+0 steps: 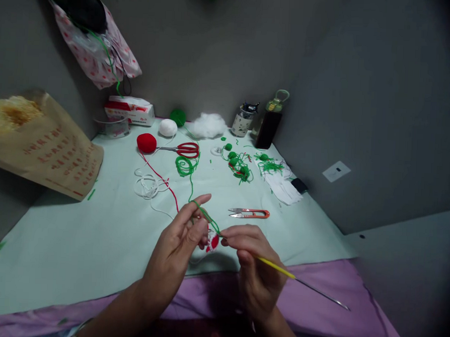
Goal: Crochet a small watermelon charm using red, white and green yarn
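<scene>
My left hand (184, 239) pinches a small red and white crocheted piece (213, 241), its index finger raised with green yarn (207, 216) running over it. The fingers of my right hand (256, 262) are closed round a crochet hook (276, 266) with a yellow grip and a metal shaft pointing down to the right. The hook's working tip meets the green yarn beside the crocheted piece; fingertips partly hide it. Red, white and green strands trail from the left hand back across the table. Just beyond the right hand lie orange-handled thread snips (250, 213).
Behind the hands are red-handled scissors (187, 150), a red yarn ball (146, 143), a white yarn ball (167, 128) and white stuffing (209, 125). Green scraps (241, 169) lie right of centre. A paper bag (61, 151) stands left; a bottle (269, 125) stands back right.
</scene>
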The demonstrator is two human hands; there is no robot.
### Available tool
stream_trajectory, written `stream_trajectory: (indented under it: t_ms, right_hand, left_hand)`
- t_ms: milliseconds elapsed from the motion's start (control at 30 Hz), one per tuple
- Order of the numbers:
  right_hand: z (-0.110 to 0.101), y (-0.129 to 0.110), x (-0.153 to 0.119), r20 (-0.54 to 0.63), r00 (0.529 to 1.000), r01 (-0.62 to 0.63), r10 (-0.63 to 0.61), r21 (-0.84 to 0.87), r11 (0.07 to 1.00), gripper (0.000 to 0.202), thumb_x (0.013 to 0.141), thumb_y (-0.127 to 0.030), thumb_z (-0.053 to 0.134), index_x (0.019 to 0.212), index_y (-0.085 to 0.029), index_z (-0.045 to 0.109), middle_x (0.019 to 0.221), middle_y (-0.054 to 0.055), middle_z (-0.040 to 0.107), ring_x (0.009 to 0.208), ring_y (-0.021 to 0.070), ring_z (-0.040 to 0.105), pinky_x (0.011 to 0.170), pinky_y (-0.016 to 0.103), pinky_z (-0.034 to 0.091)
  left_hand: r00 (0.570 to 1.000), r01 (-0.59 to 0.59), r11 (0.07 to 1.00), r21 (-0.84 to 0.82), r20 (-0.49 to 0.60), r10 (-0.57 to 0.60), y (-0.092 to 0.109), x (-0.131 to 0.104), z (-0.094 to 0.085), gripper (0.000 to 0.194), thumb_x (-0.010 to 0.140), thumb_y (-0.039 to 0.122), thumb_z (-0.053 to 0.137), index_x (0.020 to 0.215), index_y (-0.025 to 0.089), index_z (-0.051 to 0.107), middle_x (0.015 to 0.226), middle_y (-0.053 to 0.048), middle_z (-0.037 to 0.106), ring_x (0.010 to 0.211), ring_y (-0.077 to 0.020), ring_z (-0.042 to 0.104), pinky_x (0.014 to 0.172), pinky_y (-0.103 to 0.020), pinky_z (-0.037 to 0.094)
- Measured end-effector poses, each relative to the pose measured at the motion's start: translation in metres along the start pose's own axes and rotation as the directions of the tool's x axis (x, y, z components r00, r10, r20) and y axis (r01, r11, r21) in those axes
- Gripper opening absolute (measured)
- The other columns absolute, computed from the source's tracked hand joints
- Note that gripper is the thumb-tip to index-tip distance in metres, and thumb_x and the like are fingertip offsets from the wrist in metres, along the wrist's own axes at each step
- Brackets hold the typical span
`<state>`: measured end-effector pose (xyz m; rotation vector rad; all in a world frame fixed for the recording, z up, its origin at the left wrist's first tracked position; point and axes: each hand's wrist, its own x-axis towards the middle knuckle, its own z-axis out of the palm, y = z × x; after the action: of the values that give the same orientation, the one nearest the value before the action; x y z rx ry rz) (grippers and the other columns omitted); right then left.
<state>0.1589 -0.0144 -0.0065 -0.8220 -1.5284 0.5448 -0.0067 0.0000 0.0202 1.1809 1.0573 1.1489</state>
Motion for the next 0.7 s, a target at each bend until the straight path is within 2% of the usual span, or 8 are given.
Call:
stream_trajectory:
  t_ms: [133,267,333,433,567,633,700]
  right_hand:
    - [0.000,0.000,0.000,0.004,1.000,-0.015,0.015,0.021,1.000,0.023,0.106,-0.024,0.054,0.109,-0.028,0.077,0.096,0.004,0.078,0.092,0.0202,0.072,0.080,0.035,0.061]
    - [-0.001,-0.001,0.001,0.016,1.000,-0.021,0.020,0.029,0.999,0.022,0.106,-0.023,0.055,0.109,-0.027,0.077,0.096,0.004,0.078,0.093,0.0197,0.072,0.081,0.034,0.060]
    - [-0.002,-0.002,0.002,0.014,1.000,-0.021,0.020,0.032,0.999,0.022,0.106,-0.024,0.055,0.108,-0.027,0.076,0.095,0.004,0.078,0.092,0.0196,0.072,0.081,0.034,0.060]
    - [-0.003,-0.004,0.004,0.000,0.999,-0.033,0.033,0.039,0.999,0.022,0.106,-0.026,0.054,0.105,-0.026,0.076,0.092,0.004,0.076,0.090,0.0203,0.072,0.080,0.036,0.059]
    - [-0.002,-0.003,0.006,0.008,0.996,-0.085,0.085,0.104,0.991,0.023,0.106,-0.026,0.054,0.100,-0.025,0.076,0.089,0.004,0.075,0.087,0.0211,0.072,0.078,0.038,0.059]
    - [-0.002,-0.002,0.008,0.018,0.994,-0.112,0.111,0.156,0.981,0.023,0.106,-0.026,0.054,0.098,-0.025,0.075,0.088,0.004,0.075,0.086,0.0208,0.072,0.078,0.038,0.059]
    - [-0.001,-0.002,0.009,0.027,0.991,-0.132,0.129,0.203,0.970,0.023,0.106,-0.026,0.054,0.097,-0.025,0.075,0.088,0.004,0.075,0.086,0.0199,0.071,0.078,0.037,0.059]
  left_hand:
    - [0.998,-0.034,0.999,-0.027,-0.060,0.032,0.000,0.002,0.001,0.041,0.101,0.043,0.061,0.139,0.026,0.064,0.089,0.001,0.065,0.071,-0.0129,0.059,0.073,-0.026,0.053]
    - [0.990,-0.027,0.999,-0.033,-0.140,0.022,-0.002,0.004,-0.001,0.028,0.096,0.035,0.071,0.122,0.024,0.074,0.078,0.003,0.063,0.071,-0.0123,0.060,0.071,-0.022,0.054]
    - [0.990,-0.039,0.999,-0.023,-0.136,0.036,-0.002,0.004,-0.003,0.030,0.096,0.032,0.071,0.125,0.024,0.073,0.080,0.002,0.065,0.074,-0.0127,0.062,0.072,-0.022,0.055]
    - [0.993,-0.085,0.996,0.026,-0.084,0.087,-0.002,0.004,-0.007,0.039,0.100,0.030,0.064,0.139,0.027,0.066,0.102,-0.001,0.070,0.077,-0.0117,0.063,0.078,-0.023,0.057]
    - [0.987,-0.162,0.981,0.110,0.007,0.162,0.003,0.005,-0.010,0.046,0.105,0.029,0.054,0.150,0.034,0.056,0.131,-0.004,0.069,0.079,-0.0123,0.063,0.081,-0.026,0.058]
    - [0.980,-0.194,0.970,0.146,0.078,0.184,0.006,0.007,-0.010,0.048,0.106,0.030,0.052,0.154,0.035,0.052,0.128,-0.005,0.072,0.081,-0.0146,0.064,0.079,-0.027,0.058]
    - [0.962,-0.250,0.947,0.203,0.164,0.218,0.007,0.009,-0.010,0.048,0.107,0.030,0.049,0.156,0.034,0.049,0.113,-0.004,0.076,0.082,-0.0167,0.065,0.079,-0.029,0.058]
